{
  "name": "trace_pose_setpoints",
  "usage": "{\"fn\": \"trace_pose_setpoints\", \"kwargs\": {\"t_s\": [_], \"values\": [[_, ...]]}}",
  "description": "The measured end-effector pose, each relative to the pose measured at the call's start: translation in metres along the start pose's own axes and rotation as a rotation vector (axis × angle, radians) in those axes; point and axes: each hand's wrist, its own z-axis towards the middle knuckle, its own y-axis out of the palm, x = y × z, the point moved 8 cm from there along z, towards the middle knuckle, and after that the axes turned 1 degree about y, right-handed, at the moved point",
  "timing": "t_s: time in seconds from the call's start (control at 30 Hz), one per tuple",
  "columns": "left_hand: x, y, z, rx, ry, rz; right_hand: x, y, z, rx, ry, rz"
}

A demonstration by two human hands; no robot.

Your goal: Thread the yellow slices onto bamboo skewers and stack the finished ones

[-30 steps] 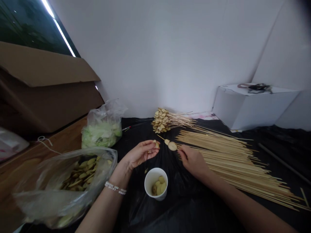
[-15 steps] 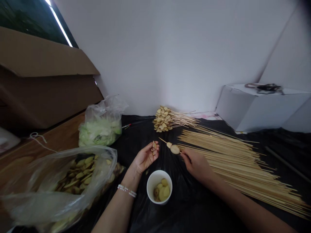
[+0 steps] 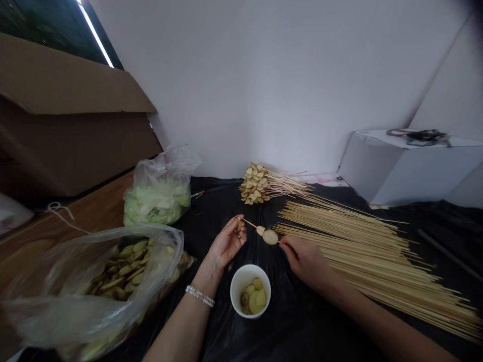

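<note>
In the head view, a thin skewer [image 3: 250, 224] is gripped at its rear end by the right hand [image 3: 306, 259], whose fingers are closed around it. Two threaded slices [image 3: 269, 236] are carried on it just ahead of that hand. A small potato slice [image 3: 239, 227] is pinched between the fingertips of the left hand [image 3: 226, 245] and is met by the skewer's pointed tip. Both hands are held over a black sheet [image 3: 298, 317], with a white cup [image 3: 234, 282] of slices just below them. A bag of slices [image 3: 124, 266] and a bag of greens [image 3: 158, 201] are seen to the left, bare skewers [image 3: 358, 241] to the right, and finished skewers [image 3: 256, 184] behind. If the tip is driven off-centre, the small slice could be split; the left fingertips behind it could be pricked should the point be pushed through too hard
</note>
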Motion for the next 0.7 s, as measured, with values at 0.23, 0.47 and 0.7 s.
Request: {"fn": "trace_pose_setpoints", "kwargs": {"t_s": [0.23,0.47,0.7], "values": [[-0.0023,0.0004,0.0002,0.010,-0.015,-0.029,-0.0016,0.0024,-0.0012,-0.012,-0.013,0.028],[-0.0035,0.0016,-0.0007,0.057,-0.003,0.005,0.0007,0.0028,0.0003,-0.020,0.007,0.005],[-0.0021,-0.0067,0.0025,0.092,0.000,-0.041,0.0021,0.0037,-0.0002,-0.023,0.009,0.006]]}}
